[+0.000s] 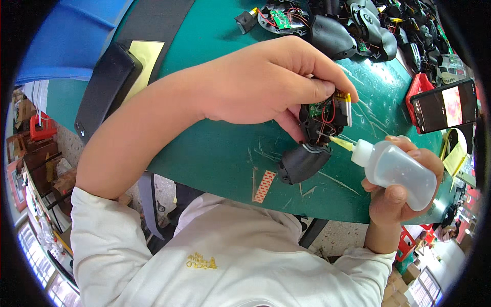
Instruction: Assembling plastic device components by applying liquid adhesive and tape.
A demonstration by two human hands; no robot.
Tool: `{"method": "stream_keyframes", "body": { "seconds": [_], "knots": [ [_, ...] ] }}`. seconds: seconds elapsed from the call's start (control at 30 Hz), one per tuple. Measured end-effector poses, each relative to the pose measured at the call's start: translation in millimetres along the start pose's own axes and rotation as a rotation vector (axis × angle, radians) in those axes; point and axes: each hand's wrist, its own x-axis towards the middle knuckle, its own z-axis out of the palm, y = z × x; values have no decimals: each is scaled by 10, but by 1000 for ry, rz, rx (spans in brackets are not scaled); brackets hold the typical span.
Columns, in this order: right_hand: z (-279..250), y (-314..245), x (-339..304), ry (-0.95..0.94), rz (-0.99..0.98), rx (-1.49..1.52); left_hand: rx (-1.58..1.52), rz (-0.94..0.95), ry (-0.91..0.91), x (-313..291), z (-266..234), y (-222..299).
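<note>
My left hand [276, 82] is closed around a black plastic device housing [305, 162], which lies open with a green circuit board [318, 109], red wires and a silver-and-yellow battery [343, 108] showing. The thumb and fingers grip its upper end. In my right hand [391, 197] is a translucent squeeze bottle [401, 171], tilted with its white cap toward the housing. The bottle's thin yellowish nozzle tip [341, 144] reaches the wires in the middle of the housing; whether it touches them I cannot tell.
Many black housings [332, 38] with boards and wires are piled at the far right. A phone [444, 106] leans on a red holder [418, 87] at right. A black case [107, 87] and blue bin [71, 38] stand left. A red-patterned strip [264, 187] lies near the front edge.
</note>
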Motion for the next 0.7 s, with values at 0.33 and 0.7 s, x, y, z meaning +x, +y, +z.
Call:
{"method": "stream_keyframes", "body": {
  "seconds": [0.33,0.7],
  "knots": [
    [135,-25,26,64,116,56,8,-6,-2,9,5,8],
    [-94,96,-29,239,-6,65,-7,-4,-32,24,-64,-29]
  ]
}}
